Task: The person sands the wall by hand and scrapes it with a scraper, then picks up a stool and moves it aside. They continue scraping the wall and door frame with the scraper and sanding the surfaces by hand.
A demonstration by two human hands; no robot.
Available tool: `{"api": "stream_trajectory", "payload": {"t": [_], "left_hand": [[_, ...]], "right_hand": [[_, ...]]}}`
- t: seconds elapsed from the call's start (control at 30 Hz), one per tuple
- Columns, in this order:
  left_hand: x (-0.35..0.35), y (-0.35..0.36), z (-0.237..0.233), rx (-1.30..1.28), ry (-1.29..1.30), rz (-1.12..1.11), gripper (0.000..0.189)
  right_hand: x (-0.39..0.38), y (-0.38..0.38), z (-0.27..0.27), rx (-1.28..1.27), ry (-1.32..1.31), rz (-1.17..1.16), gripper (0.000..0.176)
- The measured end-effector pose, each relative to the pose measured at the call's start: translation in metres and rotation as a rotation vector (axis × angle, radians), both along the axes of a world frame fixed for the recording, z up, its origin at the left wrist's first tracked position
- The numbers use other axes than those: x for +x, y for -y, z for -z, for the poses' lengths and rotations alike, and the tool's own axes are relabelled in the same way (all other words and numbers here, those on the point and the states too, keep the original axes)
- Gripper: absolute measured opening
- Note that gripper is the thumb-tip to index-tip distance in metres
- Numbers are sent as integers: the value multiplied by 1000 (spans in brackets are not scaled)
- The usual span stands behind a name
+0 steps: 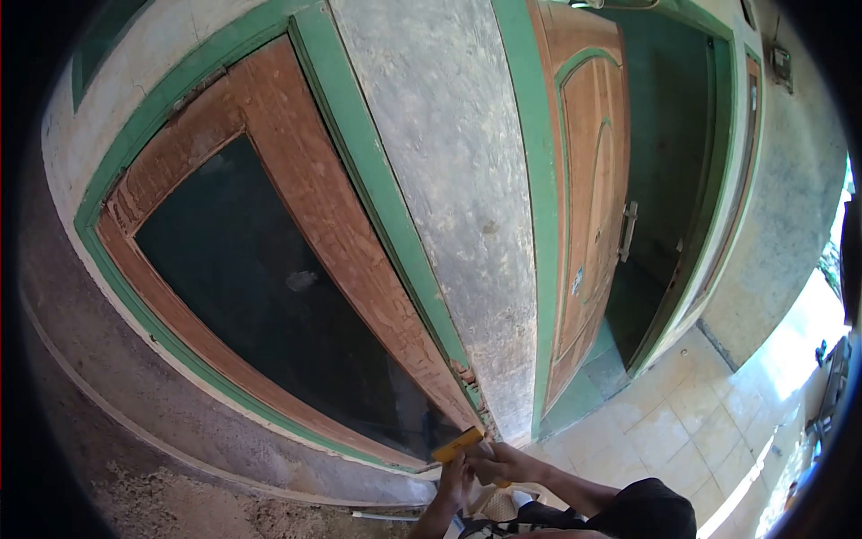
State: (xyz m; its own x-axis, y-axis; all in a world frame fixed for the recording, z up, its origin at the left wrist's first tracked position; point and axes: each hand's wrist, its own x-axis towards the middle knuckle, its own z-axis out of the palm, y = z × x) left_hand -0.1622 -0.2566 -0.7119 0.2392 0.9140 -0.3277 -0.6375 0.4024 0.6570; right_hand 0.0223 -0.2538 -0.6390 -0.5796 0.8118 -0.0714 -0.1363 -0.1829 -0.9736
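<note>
At the bottom of the view, my right hand [496, 464] is closed around a yellow flat-edged tool [458, 445] that looks like a scraper. Another bit of yellow shows below that hand. My left hand [454, 485] is up against the underside of the tool, its fingers closed at the edge. Both hands are beside the lower corner of a wooden window frame [337, 229], whose brown surface looks stripped and patchy. Dark glass [269, 269] fills the frame. What the tool's far edge touches is too small to tell.
Green trim [386, 189] surrounds the window. A grey wall strip [458, 162] separates it from a wooden door [588, 180] standing ajar, with a metal handle [628, 232]. Floor tiles [669, 431] lie at lower right. A dark rounded shape [646, 510], perhaps a sleeve, is near my right forearm.
</note>
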Motion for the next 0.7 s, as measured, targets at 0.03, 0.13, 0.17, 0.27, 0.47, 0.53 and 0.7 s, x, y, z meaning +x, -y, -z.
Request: {"api": "stream_trajectory", "payload": {"t": [0.03, 0.13, 0.17, 0.27, 0.47, 0.53, 0.7], "left_hand": [[1, 0, 1, 63, -42, 3, 38], [4, 5, -9, 160, -9, -32, 35], [1, 7, -10, 180, 5, -64, 34], [-3, 10, -14, 223, -8, -77, 34], [11, -14, -103, 270, 57, -403, 51], [-5, -20, -109, 282, 78, -456, 55], [-25, -36, -115, 331, -151, -322, 61]], "right_hand": [[-3, 2, 2, 35, -62, 13, 31], [4, 0, -13, 41, 0, -51, 32], [3, 1, -12, 26, 29, -91, 31], [1, 2, -13, 61, 116, -83, 39], [14, 6, -50, 245, 375, 23, 49], [28, 3, -53, 317, 392, 123, 46], [97, -9, -183, 609, 592, 417, 52]]}}
